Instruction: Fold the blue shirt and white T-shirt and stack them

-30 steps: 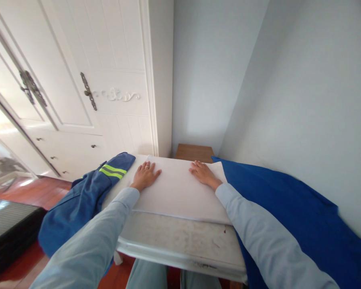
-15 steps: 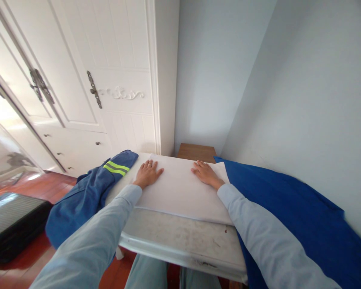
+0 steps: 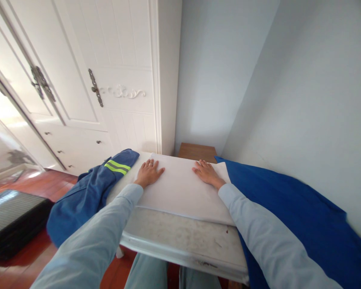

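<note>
A white sheet, cloth or paper I cannot tell which (image 3: 182,192), lies flat on the worn white table (image 3: 183,235). My left hand (image 3: 149,172) rests palm down near its far left part, fingers stretched out, a ring on one finger. Toward its far right part, my right hand (image 3: 207,172) also lies flat with the fingers extended. Neither hand grasps anything. Left of the sheet, a dark blue garment (image 3: 87,200) with a yellow-green and grey stripe drapes over the table's edge. On the right spreads a bright blue cloth (image 3: 276,200), partly behind my right sleeve.
A white wardrobe (image 3: 123,52) with metal handles stands beyond the table at the left. Behind the table is a small brown wooden surface (image 3: 197,151) by the grey wall (image 3: 303,88). A ribbed black-edged case (image 3: 15,220) sits on the red wooden floor (image 3: 60,182).
The view has shifted very slightly. Both hands stay flat on the white sheet, and the garment and blue cloth lie as before.
</note>
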### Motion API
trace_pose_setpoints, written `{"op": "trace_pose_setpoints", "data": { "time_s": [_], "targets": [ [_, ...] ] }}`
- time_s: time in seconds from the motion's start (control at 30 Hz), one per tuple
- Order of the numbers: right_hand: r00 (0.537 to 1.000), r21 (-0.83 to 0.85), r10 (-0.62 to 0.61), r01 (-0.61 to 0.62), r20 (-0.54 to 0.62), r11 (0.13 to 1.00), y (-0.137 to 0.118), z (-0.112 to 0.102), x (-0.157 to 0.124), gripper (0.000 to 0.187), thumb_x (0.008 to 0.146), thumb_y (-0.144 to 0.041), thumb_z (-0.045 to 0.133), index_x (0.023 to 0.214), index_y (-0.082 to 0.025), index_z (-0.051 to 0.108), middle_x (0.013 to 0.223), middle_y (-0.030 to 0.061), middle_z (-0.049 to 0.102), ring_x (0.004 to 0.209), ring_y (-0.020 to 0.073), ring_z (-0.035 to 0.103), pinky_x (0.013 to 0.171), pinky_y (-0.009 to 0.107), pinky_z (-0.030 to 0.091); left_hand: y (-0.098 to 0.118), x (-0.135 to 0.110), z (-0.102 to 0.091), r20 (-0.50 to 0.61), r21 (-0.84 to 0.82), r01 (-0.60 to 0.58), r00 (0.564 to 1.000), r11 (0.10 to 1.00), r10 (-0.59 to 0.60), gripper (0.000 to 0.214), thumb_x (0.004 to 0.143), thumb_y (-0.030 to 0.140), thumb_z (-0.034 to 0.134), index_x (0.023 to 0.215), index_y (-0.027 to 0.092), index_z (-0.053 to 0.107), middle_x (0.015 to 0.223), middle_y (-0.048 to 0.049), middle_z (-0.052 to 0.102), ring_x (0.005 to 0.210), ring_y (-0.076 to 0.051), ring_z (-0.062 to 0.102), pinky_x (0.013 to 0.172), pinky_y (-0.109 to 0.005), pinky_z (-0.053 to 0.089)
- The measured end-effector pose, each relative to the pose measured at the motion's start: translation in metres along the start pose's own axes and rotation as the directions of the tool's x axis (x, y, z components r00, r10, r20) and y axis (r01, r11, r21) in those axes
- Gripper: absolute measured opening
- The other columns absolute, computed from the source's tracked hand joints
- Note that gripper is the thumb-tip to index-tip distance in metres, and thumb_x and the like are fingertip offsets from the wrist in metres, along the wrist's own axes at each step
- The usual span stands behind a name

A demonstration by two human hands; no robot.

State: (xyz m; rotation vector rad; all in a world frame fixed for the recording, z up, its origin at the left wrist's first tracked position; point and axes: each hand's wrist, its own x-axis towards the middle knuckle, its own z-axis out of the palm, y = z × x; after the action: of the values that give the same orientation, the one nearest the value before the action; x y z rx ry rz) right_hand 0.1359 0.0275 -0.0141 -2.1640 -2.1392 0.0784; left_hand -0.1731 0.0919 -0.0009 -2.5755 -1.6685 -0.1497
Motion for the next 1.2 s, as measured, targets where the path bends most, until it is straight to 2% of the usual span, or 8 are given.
{"op": "trace_pose_setpoints", "data": {
  "time_s": [0.33, 0.6, 0.77, 0.97, 1.2],
  "targets": [
    [1.000, -0.017, -0.010, 0.010, -0.007, 1.000, 0.002, 0.003, 0.002, 0.075, 0.101, -0.062, 0.016, 0.156, -0.013, 0.032, 0.163, 0.0191, 0.026, 0.151, 0.0326, 0.022, 0.119, 0.047, 0.020, -0.001, 0.002, 0.001, 0.018, -0.017, -0.001, 1.000, 1.000, 0.002, 0.074, 0.099, 0.061, 0.024, 0.153, 0.012, 0.036, 0.160, -0.0201, 0.032, 0.150, -0.034, 0.026, 0.118, -0.048, 0.023],
    [0.998, -0.046, -0.049, 0.047, -0.030, 0.998, 0.005, 0.002, -0.001, 0.072, 0.102, -0.059, 0.017, 0.155, -0.014, 0.035, 0.162, 0.0185, 0.030, 0.150, 0.0316, 0.026, 0.119, 0.046, 0.022, -0.006, 0.002, -0.002, 0.062, -0.013, -0.032, 0.998, 0.999, 0.032, 0.075, 0.099, 0.061, 0.023, 0.154, 0.011, 0.034, 0.161, -0.0199, 0.030, 0.150, -0.032, 0.024, 0.119, -0.045, 0.021],
    [0.998, -0.056, -0.052, 0.050, -0.031, 0.997, 0.007, -0.001, -0.004, 0.071, 0.102, -0.058, 0.018, 0.154, -0.014, 0.036, 0.162, 0.0172, 0.031, 0.149, 0.0309, 0.028, 0.119, 0.044, 0.023, -0.011, 0.002, 0.001, 0.040, -0.033, -0.032, 0.999, 0.999, 0.034, 0.072, 0.099, 0.061, 0.024, 0.153, 0.016, 0.035, 0.161, -0.0186, 0.031, 0.150, -0.031, 0.025, 0.118, -0.047, 0.022],
    [0.998, -0.044, -0.051, 0.050, -0.026, 0.998, 0.008, -0.004, -0.006, 0.069, 0.103, -0.056, 0.019, 0.155, -0.013, 0.036, 0.162, 0.0171, 0.031, 0.149, 0.0304, 0.028, 0.120, 0.042, 0.023, -0.016, 0.001, 0.001, 0.024, -0.031, -0.050, 0.998, 0.998, 0.051, 0.070, 0.100, 0.059, 0.026, 0.153, 0.014, 0.036, 0.160, -0.0192, 0.033, 0.150, -0.031, 0.026, 0.119, -0.045, 0.022],
    [0.999, -0.034, -0.049, 0.049, -0.019, 0.998, 0.010, -0.004, -0.005, 0.071, 0.102, -0.058, 0.018, 0.155, -0.014, 0.035, 0.162, 0.0158, 0.031, 0.150, 0.0291, 0.027, 0.120, 0.042, 0.022, -0.017, 0.000, -0.001, 0.047, -0.033, -0.036, 0.998, 0.999, 0.038, 0.070, 0.100, 0.059, 0.025, 0.154, 0.016, 0.035, 0.161, -0.0168, 0.032, 0.150, -0.030, 0.025, 0.120, -0.045, 0.021]
  ]
}}
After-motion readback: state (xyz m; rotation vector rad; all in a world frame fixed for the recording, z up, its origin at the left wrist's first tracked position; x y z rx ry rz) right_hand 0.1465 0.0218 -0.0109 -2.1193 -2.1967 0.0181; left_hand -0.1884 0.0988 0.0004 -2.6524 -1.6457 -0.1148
